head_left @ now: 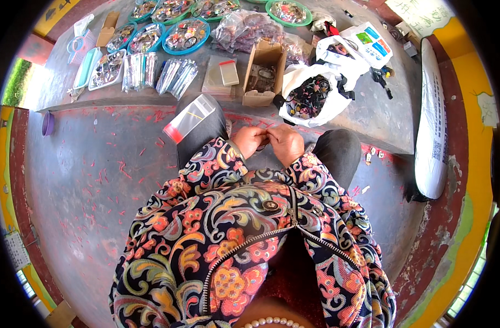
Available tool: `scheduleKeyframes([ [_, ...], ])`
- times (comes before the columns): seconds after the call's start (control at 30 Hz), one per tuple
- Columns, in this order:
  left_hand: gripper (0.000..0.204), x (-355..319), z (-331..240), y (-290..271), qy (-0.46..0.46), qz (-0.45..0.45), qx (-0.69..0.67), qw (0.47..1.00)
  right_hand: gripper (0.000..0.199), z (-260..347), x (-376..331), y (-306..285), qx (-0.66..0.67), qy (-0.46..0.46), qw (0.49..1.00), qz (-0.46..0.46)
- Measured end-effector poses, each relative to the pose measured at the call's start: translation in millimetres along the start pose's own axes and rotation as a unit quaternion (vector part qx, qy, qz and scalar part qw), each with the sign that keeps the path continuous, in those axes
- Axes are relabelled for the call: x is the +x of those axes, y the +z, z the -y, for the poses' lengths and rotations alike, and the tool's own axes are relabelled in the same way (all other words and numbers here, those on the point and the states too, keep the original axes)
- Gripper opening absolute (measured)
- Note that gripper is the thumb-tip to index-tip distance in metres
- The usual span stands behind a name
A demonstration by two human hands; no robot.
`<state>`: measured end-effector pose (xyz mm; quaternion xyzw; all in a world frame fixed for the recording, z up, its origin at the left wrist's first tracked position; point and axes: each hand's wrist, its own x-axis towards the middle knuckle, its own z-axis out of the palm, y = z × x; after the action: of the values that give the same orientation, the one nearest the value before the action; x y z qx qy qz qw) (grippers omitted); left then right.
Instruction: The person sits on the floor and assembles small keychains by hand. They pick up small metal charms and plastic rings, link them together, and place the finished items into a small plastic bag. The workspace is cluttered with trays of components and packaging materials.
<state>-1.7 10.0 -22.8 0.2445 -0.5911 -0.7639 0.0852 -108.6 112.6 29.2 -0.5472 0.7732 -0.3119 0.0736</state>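
My left hand and my right hand meet in front of my lap, fingers closed and fingertips pressed together. Whatever they pinch is too small or too hidden to name. On my left knee lies a clear plastic bag with a red strip at one end and a thin yellowish piece on it. Just beyond my hands, a white plastic bag stands open, full of small dark and coloured trinkets. Beside it is an open cardboard box with small items inside.
Clear bags with a red-edged packet lie left of the box. Farther back are bundles of slim packets, blue and green baskets of small goods, and purple-filled plastic bags. A long white sack leans at right. A purple container sits far left.
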Motion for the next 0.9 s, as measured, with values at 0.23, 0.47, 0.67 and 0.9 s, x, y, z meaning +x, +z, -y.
scheduleKeyframes([
  [0.23,0.018,-8,-24,0,0.091,0.010,0.264,0.960,0.008,0,-1,-2,-0.068,-0.050,0.996,-0.003],
  [0.47,0.018,-7,-21,-1,0.113,0.019,0.242,0.963,0.007,7,0,-5,-0.038,-0.012,0.999,-0.018],
  [0.67,0.018,-7,-20,0,0.118,0.021,0.222,0.968,0.008,8,0,-7,-0.022,0.018,1.000,0.001],
  [0.9,0.021,-7,-20,-1,0.143,0.026,0.268,0.953,0.009,5,0,-7,-0.026,0.010,0.999,0.025],
])
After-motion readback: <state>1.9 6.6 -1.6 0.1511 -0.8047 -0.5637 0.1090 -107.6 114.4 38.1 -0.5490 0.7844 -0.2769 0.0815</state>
